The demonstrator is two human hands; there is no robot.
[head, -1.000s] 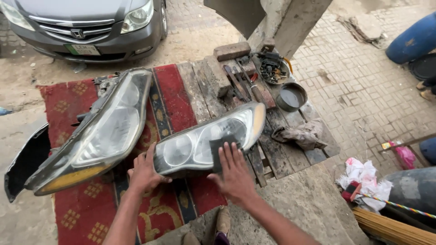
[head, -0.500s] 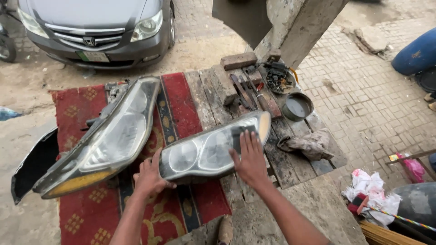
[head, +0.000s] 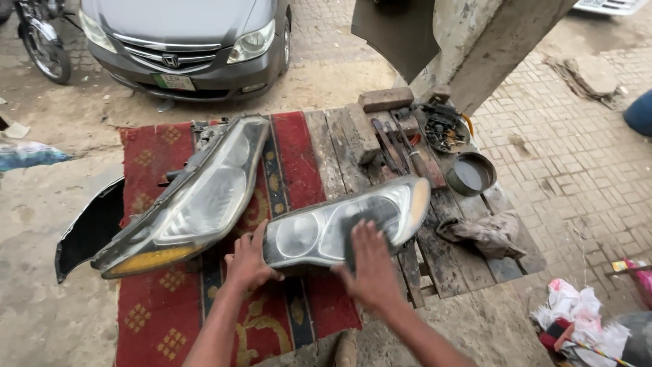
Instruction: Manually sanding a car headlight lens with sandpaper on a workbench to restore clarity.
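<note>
We have both hands on the smaller headlight [head: 326, 228], which lies on the red patterned rug [head: 149, 312] spread over a wooden bench [head: 441, 251]. Its long axis runs from about eight o'clock, at the near-left end, up to two o'clock, where its amber corner points toward the round metal dish [head: 473, 174]. Our left hand [head: 248, 260] grips that near-left end, thumb over the top edge and fingers curled under the housing, clamped on it. Our right hand [head: 370, 261] lies flat on the lens just right of the middle, fingers together and stretched toward twelve o'clock, pressing a dark pad [head: 370, 219] against the clear cover; so the lens sits directly under those fingers, with most of its untouched length running off to ten o'clock and a shorter part to two. The right hand is the nearer one to the amber end. At ten o'clock a larger headlight [head: 197, 197] lies beside ours, near it but apart. A crumpled rag [head: 483, 232] rests at three o'clock, and a grey car [head: 190, 41] stands beyond at eleven.
</note>
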